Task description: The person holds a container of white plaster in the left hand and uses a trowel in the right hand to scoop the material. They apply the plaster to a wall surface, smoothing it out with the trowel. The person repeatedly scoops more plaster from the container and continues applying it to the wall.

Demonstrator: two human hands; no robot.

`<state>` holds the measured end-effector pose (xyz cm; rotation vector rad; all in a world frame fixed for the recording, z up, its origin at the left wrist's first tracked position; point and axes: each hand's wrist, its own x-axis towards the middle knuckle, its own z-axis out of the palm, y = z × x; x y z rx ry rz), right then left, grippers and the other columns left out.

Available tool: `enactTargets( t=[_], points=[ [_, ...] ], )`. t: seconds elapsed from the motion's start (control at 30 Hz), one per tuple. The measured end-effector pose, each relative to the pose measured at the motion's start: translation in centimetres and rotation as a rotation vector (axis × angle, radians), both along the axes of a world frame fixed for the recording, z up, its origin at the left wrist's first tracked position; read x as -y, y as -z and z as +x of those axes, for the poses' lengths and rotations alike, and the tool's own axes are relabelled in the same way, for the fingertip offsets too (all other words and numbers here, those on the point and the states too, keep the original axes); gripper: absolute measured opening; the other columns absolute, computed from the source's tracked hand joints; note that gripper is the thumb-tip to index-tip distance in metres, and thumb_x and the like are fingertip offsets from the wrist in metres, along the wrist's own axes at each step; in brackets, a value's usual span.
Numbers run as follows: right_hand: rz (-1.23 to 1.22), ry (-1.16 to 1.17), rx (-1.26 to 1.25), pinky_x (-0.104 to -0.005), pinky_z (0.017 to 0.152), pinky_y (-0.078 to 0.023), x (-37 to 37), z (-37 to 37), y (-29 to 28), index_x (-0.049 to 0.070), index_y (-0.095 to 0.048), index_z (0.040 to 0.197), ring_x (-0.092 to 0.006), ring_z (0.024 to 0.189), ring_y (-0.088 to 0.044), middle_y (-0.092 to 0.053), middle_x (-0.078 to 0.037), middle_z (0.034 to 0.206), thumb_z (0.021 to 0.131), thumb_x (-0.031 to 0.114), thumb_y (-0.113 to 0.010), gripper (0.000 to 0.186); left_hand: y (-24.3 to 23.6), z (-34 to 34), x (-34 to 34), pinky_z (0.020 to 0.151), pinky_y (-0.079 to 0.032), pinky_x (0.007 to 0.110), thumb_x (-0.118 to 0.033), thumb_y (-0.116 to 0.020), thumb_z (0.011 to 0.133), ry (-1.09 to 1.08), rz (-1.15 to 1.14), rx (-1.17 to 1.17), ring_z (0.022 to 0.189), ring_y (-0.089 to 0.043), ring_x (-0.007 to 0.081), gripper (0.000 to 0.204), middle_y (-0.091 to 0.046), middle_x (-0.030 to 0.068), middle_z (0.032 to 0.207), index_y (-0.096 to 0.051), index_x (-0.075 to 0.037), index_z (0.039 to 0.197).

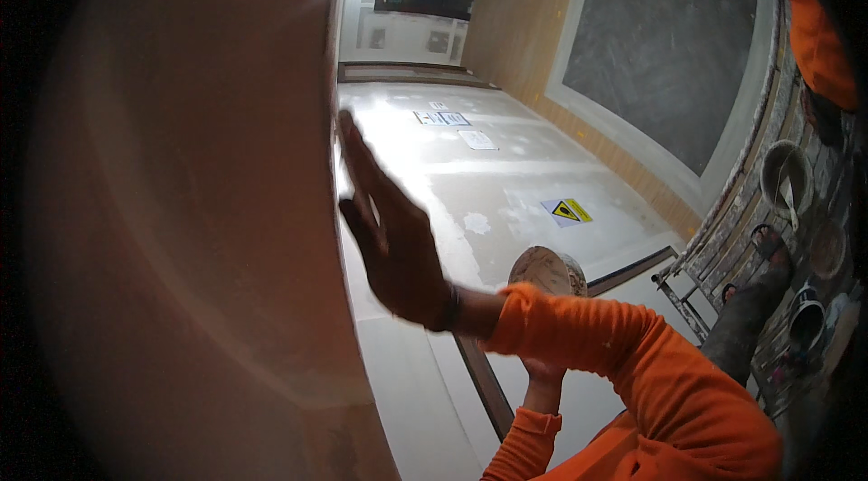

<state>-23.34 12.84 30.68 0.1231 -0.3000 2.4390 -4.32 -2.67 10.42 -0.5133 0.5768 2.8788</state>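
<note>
My right hand [398,250] is raised with its fingers stretched out, its fingertips at the edge of a broad brown surface [217,210] that fills the left side. A dark band circles the wrist, and the orange sleeve is pushed up the forearm. No tool shows in these fingers. Behind that sleeve, lower down, is my left hand [542,370], mostly covered. Just above it sits a round container [542,268] with brown, plaster-like paste on it, which this hand appears to hold from beneath. The left hand's fingers are hidden.
At right, a slatted platform [732,183] carries a bucket [785,178] with a tool in it and a dark container [806,323]. Another person in orange [818,47] is at the upper right. A patchy pale wall bears a yellow warning sign [568,212]; a dark panel [665,47] lies beyond.
</note>
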Motion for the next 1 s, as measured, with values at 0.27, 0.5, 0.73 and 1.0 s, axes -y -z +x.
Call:
enactTargets(
  t=[0.27, 0.5, 0.73, 1.0],
  points=[
    [0.164, -0.177, 0.064, -0.0362, 0.111, -0.034, -2.2, -0.5, 8.4, 0.005, -0.047, 0.138, -0.0244, 0.133, -0.044, -0.050, -0.014, 0.140, 0.096, 0.000, -0.041, 0.043, 0.6, 0.6, 1.6, 0.114, -0.028, 0.047, -0.052, -0.042, 0.092, -0.102, -0.452, 0.165, 0.135, -0.038, 0.0309, 0.067, -0.039, 0.0110, 0.148, -0.035, -0.013, 0.146],
    [0.082, 0.159, -0.071, -0.0399, 0.110, -0.037, -3.3, -8.1, 5.5, 0.008, -0.046, 0.139, -0.0275, 0.126, -0.052, -0.053, -0.015, 0.137, 0.092, -0.003, -0.043, 0.048, 1.4, 0.9, 2.8, 0.113, -0.030, 0.047, -0.050, -0.044, 0.092, -0.058, -0.271, 0.072, 0.134, -0.039, 0.0302, 0.066, -0.039, 0.0104, 0.147, -0.035, -0.012, 0.145],
    [0.213, -0.174, -0.165, -0.0415, 0.114, -0.033, 0.2, 3.2, 5.8, 0.011, -0.047, 0.140, -0.0262, 0.136, -0.040, -0.040, -0.010, 0.148, 0.094, -0.002, -0.045, 0.047, 2.8, 0.1, 2.6, 0.113, -0.032, 0.043, -0.054, -0.043, 0.094, -0.022, -0.135, 0.164, 0.133, -0.040, 0.0293, 0.069, -0.039, 0.0097, 0.146, -0.032, -0.010, 0.145],
    [0.737, -0.548, 0.304, -0.0312, 0.089, -0.049, -4.0, 11.4, 18.1, -0.001, -0.056, 0.118, -0.0163, 0.100, -0.060, -0.062, -0.007, 0.110, 0.091, 0.013, -0.060, 0.031, 2.4, -3.3, 2.4, 0.113, -0.031, 0.043, -0.054, -0.044, 0.095, 0.140, -0.311, 0.093, 0.134, -0.039, 0.0291, 0.069, -0.038, 0.0096, 0.147, -0.029, -0.011, 0.147]
  ],
)
